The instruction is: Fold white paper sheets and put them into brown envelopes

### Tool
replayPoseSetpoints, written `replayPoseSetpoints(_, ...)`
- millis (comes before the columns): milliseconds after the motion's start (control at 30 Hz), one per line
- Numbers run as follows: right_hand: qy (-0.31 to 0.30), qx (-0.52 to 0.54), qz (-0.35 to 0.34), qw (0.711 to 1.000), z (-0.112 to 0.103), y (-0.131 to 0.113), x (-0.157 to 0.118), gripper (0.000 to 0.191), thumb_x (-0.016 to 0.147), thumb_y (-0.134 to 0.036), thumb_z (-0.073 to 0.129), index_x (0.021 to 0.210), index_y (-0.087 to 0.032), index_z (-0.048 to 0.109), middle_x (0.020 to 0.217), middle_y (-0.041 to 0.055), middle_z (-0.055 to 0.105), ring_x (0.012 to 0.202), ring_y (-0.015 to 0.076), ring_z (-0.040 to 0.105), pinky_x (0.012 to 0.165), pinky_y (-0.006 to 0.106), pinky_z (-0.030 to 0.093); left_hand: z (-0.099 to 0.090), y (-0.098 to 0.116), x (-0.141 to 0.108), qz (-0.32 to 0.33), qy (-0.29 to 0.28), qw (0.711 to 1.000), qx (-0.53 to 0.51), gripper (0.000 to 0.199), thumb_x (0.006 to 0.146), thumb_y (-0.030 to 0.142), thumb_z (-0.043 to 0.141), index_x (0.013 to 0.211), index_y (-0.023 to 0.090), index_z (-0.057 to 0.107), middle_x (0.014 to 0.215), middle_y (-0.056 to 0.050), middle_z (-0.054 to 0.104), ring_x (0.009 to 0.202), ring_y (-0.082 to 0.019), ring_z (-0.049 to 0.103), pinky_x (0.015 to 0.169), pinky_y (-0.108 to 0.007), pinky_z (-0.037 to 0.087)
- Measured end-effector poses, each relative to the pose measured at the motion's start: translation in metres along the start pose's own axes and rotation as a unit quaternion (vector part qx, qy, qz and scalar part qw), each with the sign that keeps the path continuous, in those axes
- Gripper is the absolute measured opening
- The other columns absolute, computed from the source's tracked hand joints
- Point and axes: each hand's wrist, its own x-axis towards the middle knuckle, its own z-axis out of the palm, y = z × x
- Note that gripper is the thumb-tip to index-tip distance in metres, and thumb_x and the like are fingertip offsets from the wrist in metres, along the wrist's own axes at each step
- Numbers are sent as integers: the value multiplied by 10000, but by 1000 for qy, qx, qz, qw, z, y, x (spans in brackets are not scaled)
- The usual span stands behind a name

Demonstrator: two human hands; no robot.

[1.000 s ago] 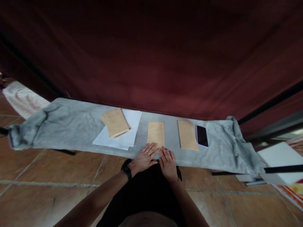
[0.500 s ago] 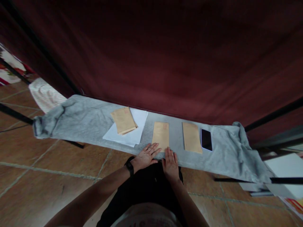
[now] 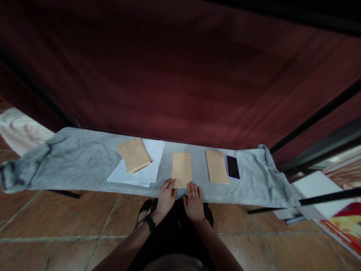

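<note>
A brown paper envelope (image 3: 182,167) lies flat before me, with a faint red mark near its upper right corner. At its lower left corner rests my left hand (image 3: 167,196), fingers slightly bent and the thumb apart, holding nothing. My right hand (image 3: 194,201) lies flat and open by the lower right corner, its fingertips touching the envelope's edge. Another brown envelope (image 3: 217,166) lies to the right. On the left, a small stack of brown envelopes (image 3: 134,153) sits on white paper sheets (image 3: 156,152).
A phone (image 3: 232,167) with a dark screen lies beside the right-hand envelope. Grey cloth (image 3: 84,162) covers the narrow table, and a dark red curtain (image 3: 180,94) hangs behind it. White boards (image 3: 321,192) and black metal bars (image 3: 329,196) stand at the right.
My left hand has drawn its spread fingers closer together and shifted to the envelope's lower left corner. The right hand stays by the lower edge. The whole view has shifted and turned slightly.
</note>
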Motion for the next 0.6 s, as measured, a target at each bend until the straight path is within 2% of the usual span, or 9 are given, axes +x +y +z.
replayPoseSetpoints(100,-7,-2,16,1000,-1,-4,4,507,992,-267,429,1464,-83,437,1506,200,447,1402,304,415,1175,535,271,6,12,14,-96,53,986,-125,444,697,157,667,1138,214,670,1047,-78,680,1093,-272,617,1044,-456,445)
replayPoseSetpoints(167,-1,0,18,1000,-3,-6,7,486,980,-247,438,1440,-91,471,1485,194,480,1384,309,435,1165,538,288,8,19,23,-171,69,955,-233,519,641,115,687,1152,198,649,849,-22,671,911,-234,660,929,-406,510)
replayPoseSetpoints(233,11,5,16,1000,-5,-8,11,483,962,-223,452,1429,-102,486,1460,190,509,1357,314,461,1146,534,323,8,27,29,-213,69,923,-314,566,627,76,669,1182,177,624,750,16,657,765,-193,658,819,-342,533)
replayPoseSetpoints(300,20,12,20,1000,-8,-9,17,485,947,-207,463,1422,-117,495,1427,192,541,1313,320,499,1106,523,379,8,35,31,-216,63,909,-350,555,635,56,650,1177,168,629,753,10,680,720,-175,650,766,-302,528)
replayPoseSetpoints(400,22,43,59,997,-17,-8,30,453,940,-206,455,1378,-136,547,1322,203,612,1194,321,583,1004,483,474,8,49,30,-187,40,912,-363,531,646,77,671,1166,179,656,759,10,690,706,-162,642,742,-275,521)
replayPoseSetpoints(467,25,109,105,988,-24,-6,40,422,944,-206,430,1330,-154,593,1218,192,658,1072,292,646,916,429,526,9,59,30,-155,20,917,-367,533,675,158,710,1204,183,647,760,15,681,706,-158,638,745,-279,522)
replayPoseSetpoints(533,46,236,168,956,-29,-3,48,368,940,-239,448,1238,-177,656,1120,160,686,959,253,679,856,375,545,13,66,30,-118,1,924,-365,508,733,292,722,1220,178,637,868,-24,701,801,-178,657,792,-305,527)
replayPoseSetpoints(600,72,357,220,905,-31,-1,54,301,933,-329,488,1081,-192,712,1005,115,711,867,221,688,806,337,554,20,68,30,-106,8,931,-348,489,773,406,702,1198,173,639,1032,-80,699,946,-206,660,873,-338,518)
